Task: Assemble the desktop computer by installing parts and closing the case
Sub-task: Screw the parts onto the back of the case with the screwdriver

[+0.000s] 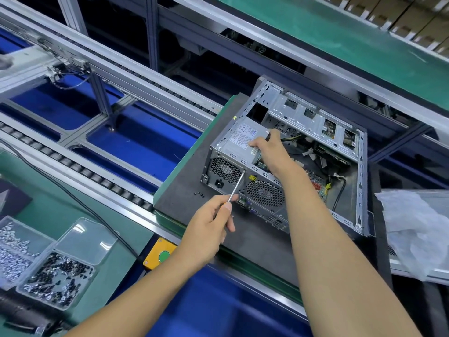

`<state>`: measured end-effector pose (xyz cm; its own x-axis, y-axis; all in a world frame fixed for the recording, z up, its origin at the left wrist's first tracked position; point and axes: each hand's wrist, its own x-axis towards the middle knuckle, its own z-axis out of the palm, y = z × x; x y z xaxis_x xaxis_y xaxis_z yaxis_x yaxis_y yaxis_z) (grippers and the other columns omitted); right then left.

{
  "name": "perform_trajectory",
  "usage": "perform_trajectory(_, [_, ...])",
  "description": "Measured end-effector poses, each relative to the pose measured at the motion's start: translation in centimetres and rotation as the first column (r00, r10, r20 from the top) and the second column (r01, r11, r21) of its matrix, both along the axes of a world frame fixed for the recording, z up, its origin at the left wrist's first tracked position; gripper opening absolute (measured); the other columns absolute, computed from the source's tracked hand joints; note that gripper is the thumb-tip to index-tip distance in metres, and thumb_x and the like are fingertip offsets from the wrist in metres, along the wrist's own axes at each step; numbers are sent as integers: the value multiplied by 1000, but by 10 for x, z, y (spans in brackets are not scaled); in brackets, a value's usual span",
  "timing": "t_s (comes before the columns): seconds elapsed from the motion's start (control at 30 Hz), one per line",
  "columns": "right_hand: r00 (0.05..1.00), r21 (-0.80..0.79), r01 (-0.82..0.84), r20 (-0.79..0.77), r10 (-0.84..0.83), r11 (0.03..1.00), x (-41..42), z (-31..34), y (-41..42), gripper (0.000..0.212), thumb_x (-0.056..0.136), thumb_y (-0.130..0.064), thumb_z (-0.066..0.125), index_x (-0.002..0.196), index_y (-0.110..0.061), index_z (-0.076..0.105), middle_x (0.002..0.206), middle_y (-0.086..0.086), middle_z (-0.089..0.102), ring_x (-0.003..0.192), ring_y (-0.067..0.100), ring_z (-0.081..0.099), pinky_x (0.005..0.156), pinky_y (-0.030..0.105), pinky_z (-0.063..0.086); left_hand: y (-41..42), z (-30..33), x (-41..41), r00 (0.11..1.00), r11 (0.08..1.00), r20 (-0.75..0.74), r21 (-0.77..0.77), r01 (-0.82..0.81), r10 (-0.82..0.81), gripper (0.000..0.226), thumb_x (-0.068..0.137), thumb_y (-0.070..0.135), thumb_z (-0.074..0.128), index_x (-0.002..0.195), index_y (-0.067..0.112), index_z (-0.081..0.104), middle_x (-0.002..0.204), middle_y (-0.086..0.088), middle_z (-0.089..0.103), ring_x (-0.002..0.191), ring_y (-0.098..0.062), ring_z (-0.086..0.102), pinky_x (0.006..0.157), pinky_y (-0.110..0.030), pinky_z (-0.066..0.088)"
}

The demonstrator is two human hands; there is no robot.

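An open grey computer case (359, 190) lies on its side on a dark mat (255, 237), its rear panel facing me. A silver power supply (240, 139) sits in the case's near left corner. My right hand (267, 148) rests on the power supply's inner edge, fingers curled over it. My left hand (209, 229) grips a screwdriver (237, 188) whose tip touches the rear panel beside the power supply's fan grille. Three small black screws (198, 194) lie on the mat left of the case. Cables and the motherboard (318, 183) show inside.
Clear trays of black screws (56, 280) and silver screws (14, 251) stand at lower left on the green bench. A yellow box with a green button (161, 255) sits at the conveyor's edge. A crumpled plastic bag (418, 229) lies over a panel at right. Roller conveyor rails (97, 173) run at left.
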<state>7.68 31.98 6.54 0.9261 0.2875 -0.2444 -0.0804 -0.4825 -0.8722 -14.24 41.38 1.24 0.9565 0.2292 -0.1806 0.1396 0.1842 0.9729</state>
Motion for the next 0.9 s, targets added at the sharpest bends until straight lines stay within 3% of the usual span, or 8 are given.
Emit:
perform_trajectory(0.13, [1000,-9,5,7,-5,1000,-2,2,0,40,97,-24,57,126,-19,31,95,-4,55,82,11,51,64,27,35,7,6,8,995,984,-93,166,61,-46,14,107,41,43,109,37,56,65,9,61,50,-8,45,46,-18,34])
perform_trajectory(0.23, [1000,-31,12,8,-12,999,-5,6,0,36,98,-24,57,123,-19,32,82,-2,51,66,11,45,56,28,36,10,10,10,981,989,-191,136,66,-39,13,105,44,41,104,35,51,64,11,60,52,-10,45,46,-24,34])
perform_trajectory(0.33, [1000,-33,20,21,-19,999,-7,8,0,35,98,-22,57,121,-18,32,75,-5,43,56,6,43,52,26,36,10,14,6,987,988,-162,152,24,1,3,105,32,47,106,30,48,70,9,63,55,-8,50,46,-24,38])
perform_trajectory(0.43, [1000,-46,6,11,-6,999,-8,9,0,38,98,-26,58,124,-15,33,78,-3,38,63,14,38,58,34,31,9,18,2,991,989,-118,141,-40,57,6,102,29,58,102,29,52,75,6,65,62,-5,54,52,-25,42])
perform_trajectory(0.57, [1000,-29,4,-4,-4,1000,-10,11,0,38,98,-27,59,122,-19,31,84,0,42,66,16,40,58,35,34,11,22,0,982,939,-47,303,-162,185,14,94,29,71,93,31,57,76,6,58,62,1,51,59,-12,40])
perform_trajectory(0.7, [1000,-16,2,0,-2,1000,-10,11,0,38,97,-26,60,121,-18,31,89,1,45,71,16,44,60,33,35,3,27,-2,971,960,-103,209,-189,214,15,95,34,70,97,26,57,80,3,65,65,-2,55,62,-19,46])
perform_trajectory(0.8, [1000,-3,8,-8,-8,1000,-10,11,0,39,97,-24,60,122,-17,31,87,-1,44,72,13,44,62,33,33,0,34,-1,968,985,-184,3,-170,168,20,105,36,54,103,16,56,81,-3,76,59,-7,59,45,-19,41])
perform_trajectory(0.9, [1000,-6,13,-17,-13,1000,-9,9,-1,38,97,-25,59,123,-17,32,75,-4,36,61,13,35,58,34,30,3,40,1,969,987,-208,-58,-147,132,23,108,33,47,102,12,54,81,-7,77,52,-8,53,40,-18,33])
